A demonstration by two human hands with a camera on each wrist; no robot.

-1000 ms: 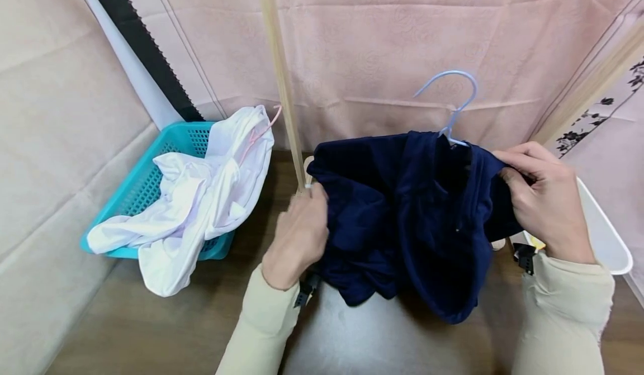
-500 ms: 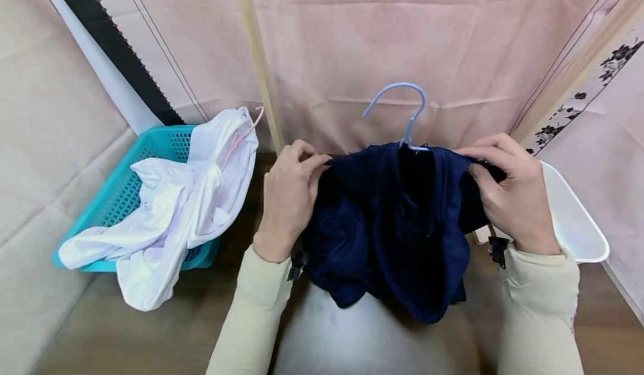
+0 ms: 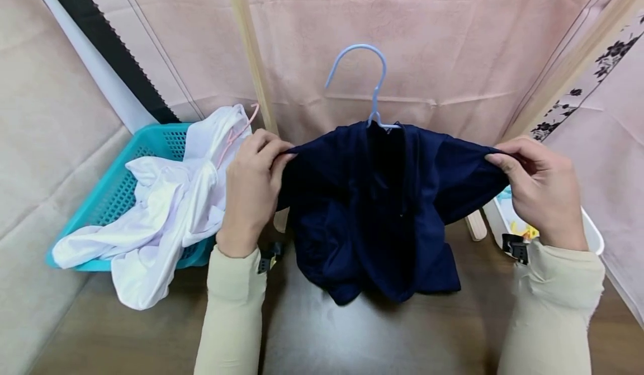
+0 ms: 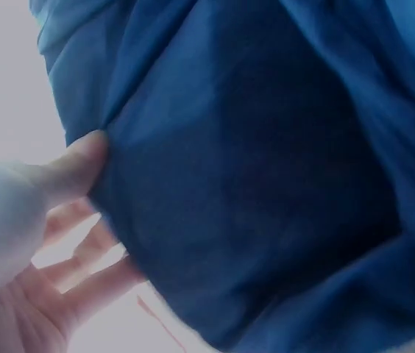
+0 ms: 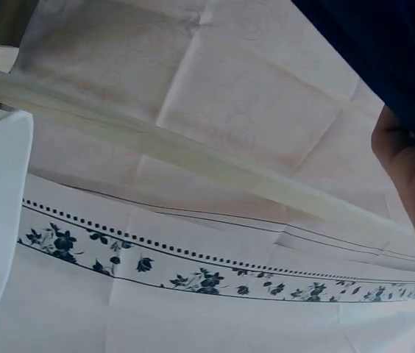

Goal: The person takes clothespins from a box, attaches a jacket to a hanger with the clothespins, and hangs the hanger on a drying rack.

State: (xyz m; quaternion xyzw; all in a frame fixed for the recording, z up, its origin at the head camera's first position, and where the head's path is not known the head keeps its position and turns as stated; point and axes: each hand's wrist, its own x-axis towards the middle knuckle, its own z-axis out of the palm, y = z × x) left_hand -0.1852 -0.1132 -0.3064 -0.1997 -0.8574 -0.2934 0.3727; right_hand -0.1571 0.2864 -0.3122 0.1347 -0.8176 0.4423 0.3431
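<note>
Several fabric panels [image 3: 453,39], mostly pale pink, across the upper frame and down both sides; dark floral band [image 5: 207,279] on one panel at upper right, also across the lower part of the right wrist view. Brown desk [image 3: 322,341] along the bottom of the frame, glossy at bottom centre. Two upright lengths of wood: inner pole [image 3: 251,45] left of top centre, outer pole [image 3: 573,56] at upper right. Teal perforated basket [image 3: 121,196] at left of frame. Navy garment [image 3: 327,207] at centre of frame, front opening dark and vertical, upper edges spread out to both sides between the hands, lower part hanging in folds. White garment [image 3: 171,196] heaped in the basket and draped over the near rim. White tray [image 3: 593,238] at right of frame, partly hidden. Left hand [image 3: 254,190] left of centre: thumb and fingers pinching one outer edge of the navy cloth. Right hand [image 3: 548,190] at right: thumb and fingers pinching the opposite outer end. Light-blue hanger [image 3: 384,73] at upper centre, hook upright above the navy neckline. Pink hanger [image 3: 250,120] at the white garment's upper end. Yellow pieces [image 3: 528,231] in the tray.
</note>
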